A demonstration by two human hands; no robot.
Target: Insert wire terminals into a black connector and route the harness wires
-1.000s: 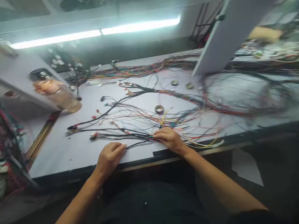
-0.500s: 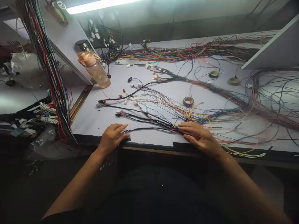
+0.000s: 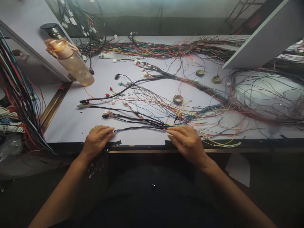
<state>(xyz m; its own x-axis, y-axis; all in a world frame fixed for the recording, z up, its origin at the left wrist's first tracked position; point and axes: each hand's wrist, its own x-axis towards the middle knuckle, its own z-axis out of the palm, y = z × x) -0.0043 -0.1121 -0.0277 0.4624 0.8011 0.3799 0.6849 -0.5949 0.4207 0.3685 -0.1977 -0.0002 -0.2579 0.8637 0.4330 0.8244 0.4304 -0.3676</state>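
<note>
Far left: hanging wires [image 3: 21, 104], red, black and blue, draped beside the bench. Behind, tilted against a white panel [image 3: 28, 41], a peach bottle [image 3: 68, 58] with a dark cap.

On the white table [image 3: 71, 123], near the front edge: a black branch [image 3: 140, 128], thin, sleeved dark, running left to right from a small end at the left hand to a knot of coloured strands at the right hand. Just above it, fanned out leftward, more dark branches [image 3: 123, 115] ending in small black, white and red plugs.

Left hand [image 3: 96, 141]: resting on the table edge, fingers curled, thumb and forefinger pinched on the left end of the black branch.

Right hand [image 3: 187, 141]: palm down, fingers together and nearly straight, pressed flat on the junction where the black branch meets the loose coloured wires [image 3: 190, 117]; whether anything is pinched beneath, cannot tell.

Beyond the right hand: a tape roll [image 3: 178, 99] lying flat among the strands; further back, two more rolls [image 3: 199, 72], near each other. Along the back edge, a long multicoloured bundle [image 3: 166, 49]. Far right: big loops of dark wire [image 3: 263, 95] spread wide, under a slanted white board [image 3: 258, 38].
</note>
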